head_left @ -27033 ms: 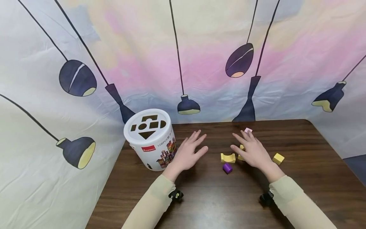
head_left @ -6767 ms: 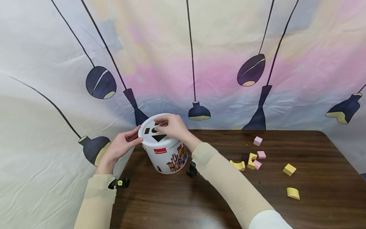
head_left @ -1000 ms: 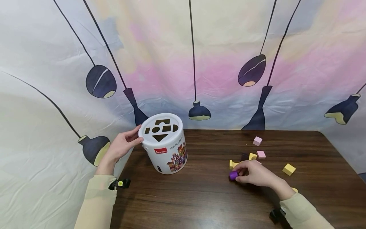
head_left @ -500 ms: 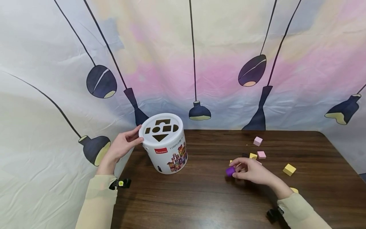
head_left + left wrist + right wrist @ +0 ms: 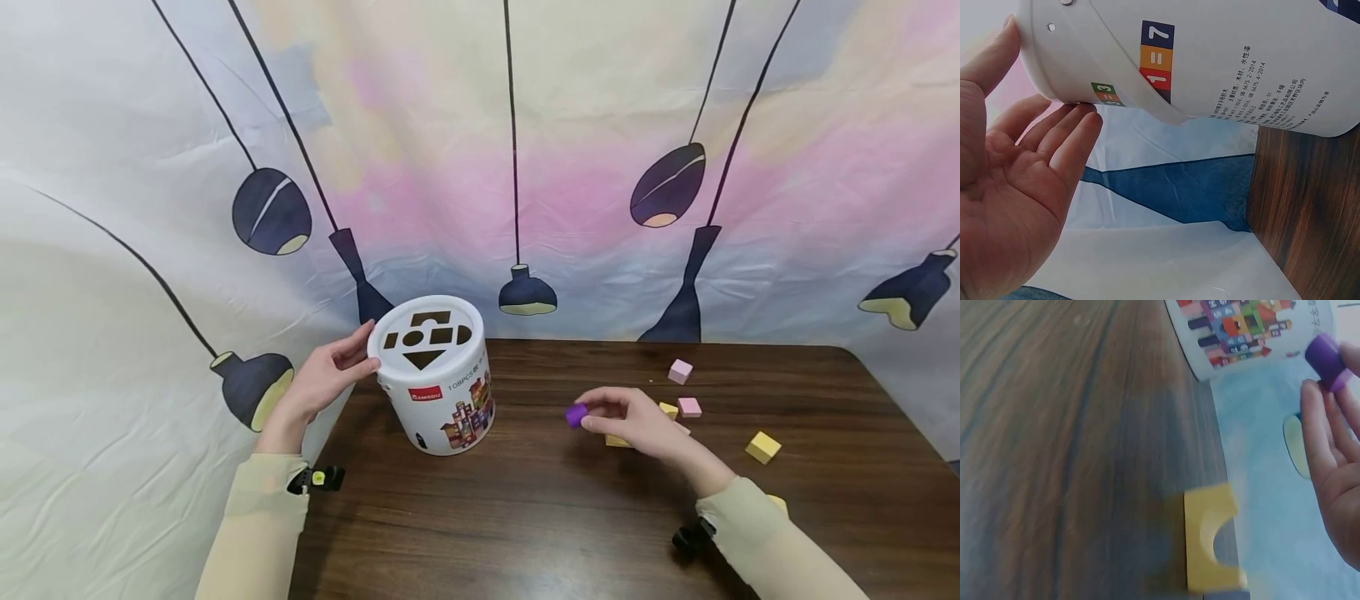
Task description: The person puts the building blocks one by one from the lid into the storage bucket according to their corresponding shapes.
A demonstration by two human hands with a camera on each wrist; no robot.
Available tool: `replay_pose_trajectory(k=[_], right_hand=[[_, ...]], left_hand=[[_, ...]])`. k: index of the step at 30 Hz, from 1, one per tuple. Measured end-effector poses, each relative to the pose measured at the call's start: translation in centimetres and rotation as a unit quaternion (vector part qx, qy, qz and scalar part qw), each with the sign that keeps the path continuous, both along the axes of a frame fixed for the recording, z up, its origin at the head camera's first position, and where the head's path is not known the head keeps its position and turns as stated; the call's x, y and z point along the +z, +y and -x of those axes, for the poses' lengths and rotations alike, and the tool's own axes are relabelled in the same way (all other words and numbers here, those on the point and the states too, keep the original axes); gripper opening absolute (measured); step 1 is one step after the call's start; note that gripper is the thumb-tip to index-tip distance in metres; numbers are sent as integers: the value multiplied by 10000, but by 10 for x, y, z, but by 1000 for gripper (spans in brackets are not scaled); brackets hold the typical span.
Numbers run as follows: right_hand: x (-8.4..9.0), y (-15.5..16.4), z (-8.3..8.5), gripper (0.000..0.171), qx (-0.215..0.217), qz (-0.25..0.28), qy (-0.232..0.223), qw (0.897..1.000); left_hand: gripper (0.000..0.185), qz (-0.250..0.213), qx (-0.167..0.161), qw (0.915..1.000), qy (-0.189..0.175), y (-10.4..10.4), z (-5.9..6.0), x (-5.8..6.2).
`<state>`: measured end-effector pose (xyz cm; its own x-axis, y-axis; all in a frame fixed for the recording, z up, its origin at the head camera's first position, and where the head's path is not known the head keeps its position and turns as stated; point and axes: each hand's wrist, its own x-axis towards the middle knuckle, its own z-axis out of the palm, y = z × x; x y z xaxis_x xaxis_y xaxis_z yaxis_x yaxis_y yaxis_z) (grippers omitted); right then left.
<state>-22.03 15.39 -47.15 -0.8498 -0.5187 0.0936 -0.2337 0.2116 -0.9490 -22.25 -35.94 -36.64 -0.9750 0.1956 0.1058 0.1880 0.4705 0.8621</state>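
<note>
A white bucket (image 5: 442, 392) with shape holes in its lid stands at the table's back left corner. My left hand (image 5: 330, 379) rests against its left side with straight fingers (image 5: 1066, 134) touching the wall (image 5: 1210, 56). My right hand (image 5: 622, 414) is lifted over the middle of the table and pinches a small purple cylinder (image 5: 576, 415) at its fingertips; the right wrist view shows the cylinder (image 5: 1329, 359) near the bucket (image 5: 1241, 325). A yellow arch block (image 5: 1210, 540) lies under that hand.
Loose blocks lie on the right half of the dark wooden table (image 5: 525, 517): two pink cubes (image 5: 680, 371) (image 5: 688, 407), a yellow cube (image 5: 763, 447) and small yellow pieces (image 5: 667, 409) beside my right hand. A printed cloth backdrop (image 5: 480, 167) closes in the back and left.
My right hand picked the purple cylinder up off the table and carried it up and left toward the bucket. The left hand stayed on the bucket.
</note>
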Motion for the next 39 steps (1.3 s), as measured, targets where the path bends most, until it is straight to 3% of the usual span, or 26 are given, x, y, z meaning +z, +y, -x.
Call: replay_pose_trajectory(k=[8,15,20,30,34,39], right_hand=[[17,-39,20,43,-217,988,-242,9946],[35,-76,34,46,-608,1936,-438,9782],[53,-100,40,47,-645,2419,-383,9674],[81,-139,53,45,-520,2996,-199,9525],[92,-156,57,43,-416,3069,-108,9508],[104,-174,58,43,-276,2895,30,9568]], left_hand=[[69,126,51,9999,12,0,1,2],[69,94,63,9999,-74,0,-1,-1],[69,63,83,9999,-66,1,-2,-1],[69,51,62,9999,-74,3,-1,0],[69,49,44,10000,-64,3,-1,1],[68,-7,73,9999,-109,2,-1,2]])
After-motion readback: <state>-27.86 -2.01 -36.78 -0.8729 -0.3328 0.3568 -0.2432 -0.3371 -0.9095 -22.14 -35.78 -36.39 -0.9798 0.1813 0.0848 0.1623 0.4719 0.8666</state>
